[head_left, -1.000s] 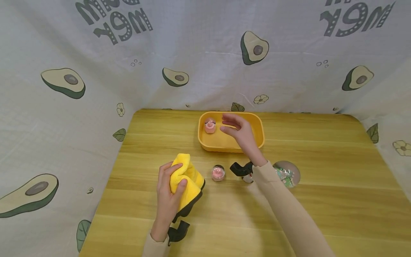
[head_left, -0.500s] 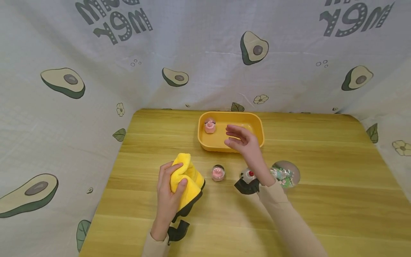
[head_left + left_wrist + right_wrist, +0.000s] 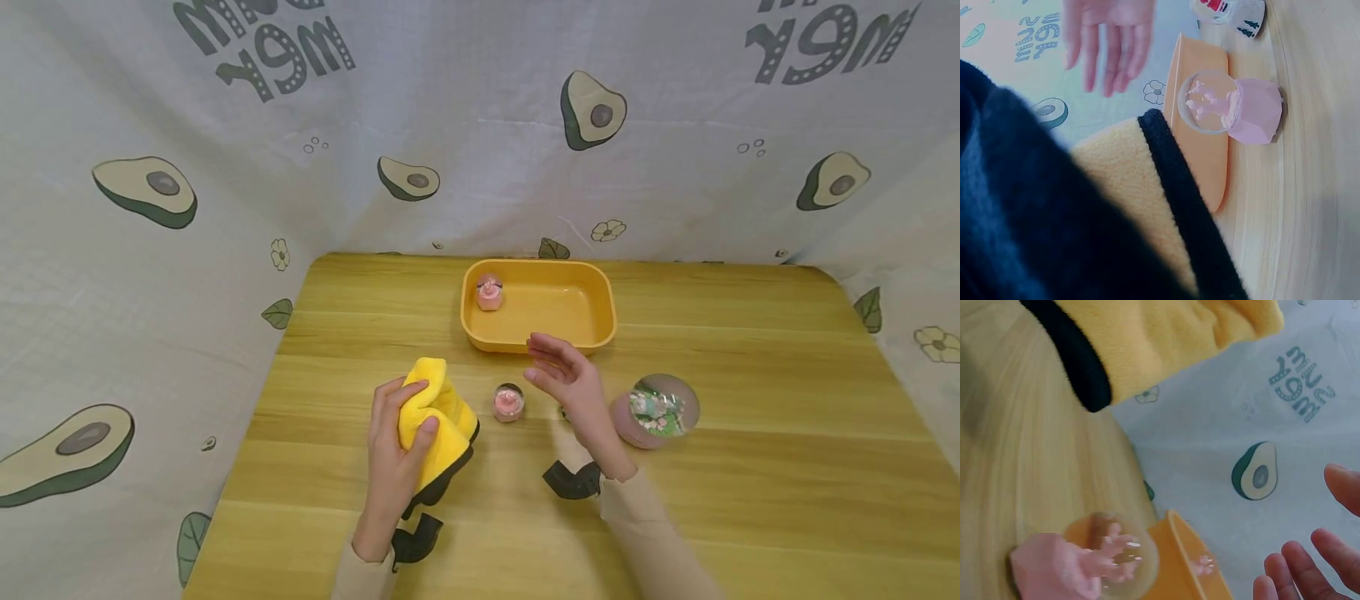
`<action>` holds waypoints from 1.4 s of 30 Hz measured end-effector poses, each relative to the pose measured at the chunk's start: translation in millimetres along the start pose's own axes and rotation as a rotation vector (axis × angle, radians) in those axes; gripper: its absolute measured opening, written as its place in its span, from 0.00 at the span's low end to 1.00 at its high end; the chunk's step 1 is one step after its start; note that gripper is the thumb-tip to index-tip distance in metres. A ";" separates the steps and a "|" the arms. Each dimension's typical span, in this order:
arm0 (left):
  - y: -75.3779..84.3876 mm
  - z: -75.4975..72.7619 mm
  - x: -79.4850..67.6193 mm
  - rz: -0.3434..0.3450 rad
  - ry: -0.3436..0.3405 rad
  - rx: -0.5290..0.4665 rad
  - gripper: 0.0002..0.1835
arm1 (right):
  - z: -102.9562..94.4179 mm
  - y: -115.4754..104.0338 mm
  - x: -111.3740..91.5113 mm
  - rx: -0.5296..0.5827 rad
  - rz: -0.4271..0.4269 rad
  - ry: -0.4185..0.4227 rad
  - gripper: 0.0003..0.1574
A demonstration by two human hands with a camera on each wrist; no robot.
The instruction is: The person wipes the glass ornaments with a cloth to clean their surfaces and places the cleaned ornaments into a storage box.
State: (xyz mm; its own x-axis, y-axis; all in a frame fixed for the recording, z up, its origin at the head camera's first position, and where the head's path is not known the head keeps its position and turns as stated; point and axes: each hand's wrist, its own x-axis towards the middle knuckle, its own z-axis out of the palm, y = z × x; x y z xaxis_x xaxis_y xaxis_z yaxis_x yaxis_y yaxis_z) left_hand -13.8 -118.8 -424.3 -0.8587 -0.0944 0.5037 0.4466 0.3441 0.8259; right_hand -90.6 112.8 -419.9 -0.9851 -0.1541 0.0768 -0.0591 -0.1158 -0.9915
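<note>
My left hand (image 3: 392,454) grips a yellow cloth (image 3: 446,429) with a dark border, held over the table's left-middle part. My right hand (image 3: 572,392) hovers, holding nothing, its fingers gently bent and apart from the thumb. Between both hands a small snow globe (image 3: 508,403) with a faceted pink base stands upright on the table. Beneath the right hand is another small globe, mostly covered in the head view; the left wrist view shows its white base (image 3: 1247,17) with dark green trees and a red figure inside. A large snow globe (image 3: 658,408) stands right of this hand.
At the back of the table (image 3: 765,375) sits a yellow-orange tray (image 3: 558,307), with a small pink snow globe (image 3: 490,293) at its left end. A white curtain (image 3: 480,142) printed with avocados hangs behind and on both sides.
My right hand has drawn back from over the tray toward the front of the table, uncovering the tray and the large globe. The left hand and cloth stay put.
</note>
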 end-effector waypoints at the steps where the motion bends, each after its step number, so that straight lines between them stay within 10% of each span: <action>1: -0.1 -0.1 0.0 0.000 0.001 0.001 0.19 | 0.7 4.3 -3.0 0.006 0.008 0.003 0.30; 15: -0.1 -0.3 -1.5 -0.012 0.003 0.002 0.20 | 11.9 56.5 -28.4 -0.033 -0.024 0.030 0.33; 42: 0.1 0.0 -2.0 -0.041 -0.001 0.004 0.21 | 20.8 92.5 -33.3 -0.210 0.014 0.105 0.38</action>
State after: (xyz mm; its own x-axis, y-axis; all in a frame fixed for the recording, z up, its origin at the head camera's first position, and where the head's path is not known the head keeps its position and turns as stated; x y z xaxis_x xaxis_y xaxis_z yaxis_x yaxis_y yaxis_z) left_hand -12.0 -118.5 -425.2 -0.8765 -0.1080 0.4692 0.4100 0.3433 0.8450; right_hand -59.9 86.8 -512.0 -0.9968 -0.0499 0.0626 -0.0671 0.0943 -0.9933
